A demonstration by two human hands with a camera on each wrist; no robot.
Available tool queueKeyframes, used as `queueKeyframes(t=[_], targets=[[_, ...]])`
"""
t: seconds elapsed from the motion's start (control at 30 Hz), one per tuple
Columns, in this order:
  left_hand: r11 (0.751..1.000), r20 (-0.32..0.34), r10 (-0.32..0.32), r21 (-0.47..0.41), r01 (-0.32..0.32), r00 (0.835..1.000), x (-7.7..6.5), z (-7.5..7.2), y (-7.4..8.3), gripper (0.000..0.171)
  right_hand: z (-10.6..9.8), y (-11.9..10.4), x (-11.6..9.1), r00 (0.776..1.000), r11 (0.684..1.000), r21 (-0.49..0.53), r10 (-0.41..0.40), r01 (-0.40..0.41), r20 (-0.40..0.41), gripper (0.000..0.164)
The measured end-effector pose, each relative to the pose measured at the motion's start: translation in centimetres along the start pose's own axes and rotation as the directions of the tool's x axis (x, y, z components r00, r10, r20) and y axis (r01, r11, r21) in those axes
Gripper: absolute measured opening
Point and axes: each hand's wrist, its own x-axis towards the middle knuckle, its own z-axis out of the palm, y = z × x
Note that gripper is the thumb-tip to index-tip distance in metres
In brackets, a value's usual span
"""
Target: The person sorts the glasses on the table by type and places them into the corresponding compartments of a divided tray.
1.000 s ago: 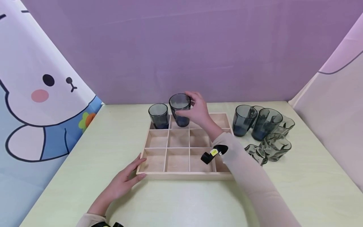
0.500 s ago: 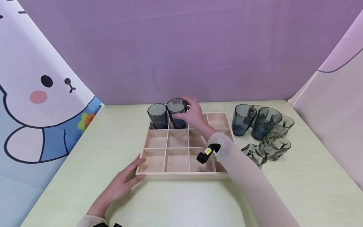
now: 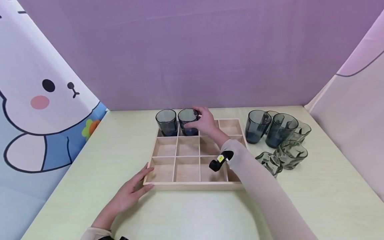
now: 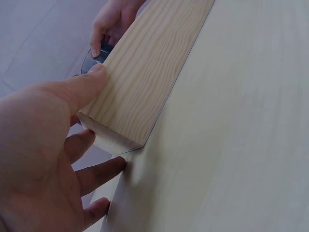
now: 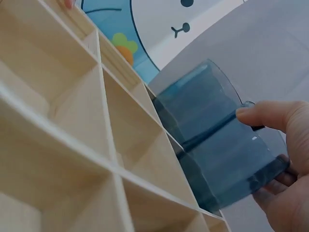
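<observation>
A wooden compartment tray [image 3: 187, 186] lies on the table. My left hand [image 3: 127, 196] holds its near left corner, with the thumb [image 4: 79, 87] against the front wall and the other fingers around the left side. In the back row, second compartment from the left, a smoky blue-grey drinking glass [image 3: 187, 123] stands upright. My right hand [image 3: 205, 123] grips that glass near its rim from the right, thumb in front; in the right wrist view some fingers are behind the glass. A matching glass [image 3: 166, 122] occupies the back left compartment, close beside it.
Right of the tray stand two more tall dark glasses [image 3: 258, 126], with shorter wavy clear-grey glasses [image 3: 291, 154] grouped around them. One wavy glass [image 3: 269, 162] is partly covered by my right sleeve. A purple backdrop [image 3: 192, 53] rises behind the table.
My right hand has lowered the glass and shifted it slightly left, down into the second back compartment. The left hand stays at the tray's corner.
</observation>
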Motion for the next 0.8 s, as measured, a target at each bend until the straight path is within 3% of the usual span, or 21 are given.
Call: queueKeyframes(t=[0.3,0.8], targets=[[1.000,0.003,-0.011,-0.008,0.011,1.000,-0.1,-0.1,0.0,0.054,-0.6,-0.5,0.2,0.998,0.998,-0.065,0.007,-0.002,0.070,0.087],[1.000,0.010,-0.009,-0.014,0.009,1.000,-0.1,0.0,0.2,0.054,-1.2,-0.3,-0.2,0.992,1.000,-0.028,-0.003,0.007,0.123,0.085]])
